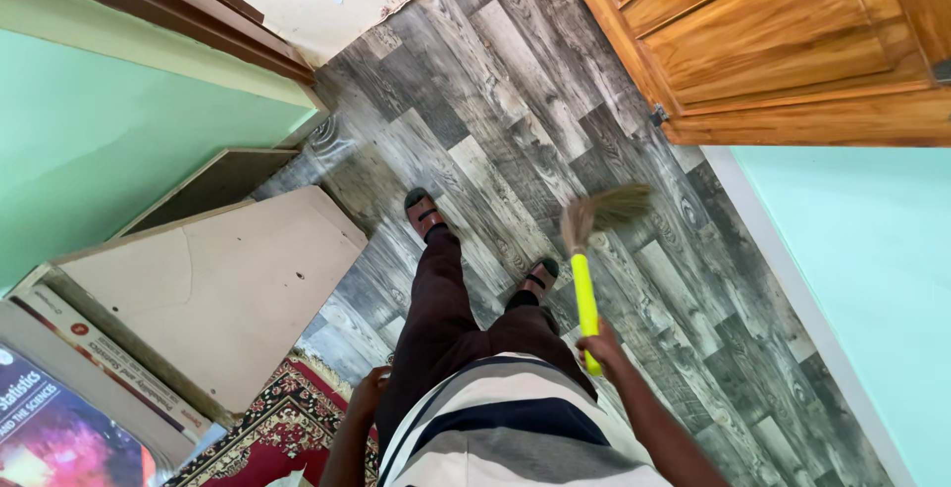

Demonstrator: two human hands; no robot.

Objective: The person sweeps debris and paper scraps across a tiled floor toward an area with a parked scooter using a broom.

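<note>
We recorded the scene from the left side across. At the far left stood a mint-green wall, and below it a pale board lay propped at a tilt, with books stacked at the lower-left corner. A red patterned rug lay on the floor just beside the board's lower edge.

The left hand hung low at the hip, next to the rug. It held nothing that we could see; whether its fingers were curled or spread we could not tell, as the body partly hid it.

Two sandalled feet stood on the grey wood-pattern floor, the left foot ahead of the right foot.

The right hand was closed around the lower end of the yellow handle of the broom. The broom's long axis ran nearly straight away from that hand, up the frame, and ended in straw bristles fanned toward the right, touching or just above the floor near the right foot. The right hand was plainly the nearer; the left was well apart from the handle.

Further right, a wooden door stood open at the upper corner, and a white skirting ran beneath a second green wall. The floor between bristles and skirting showed nothing in the way.
</note>
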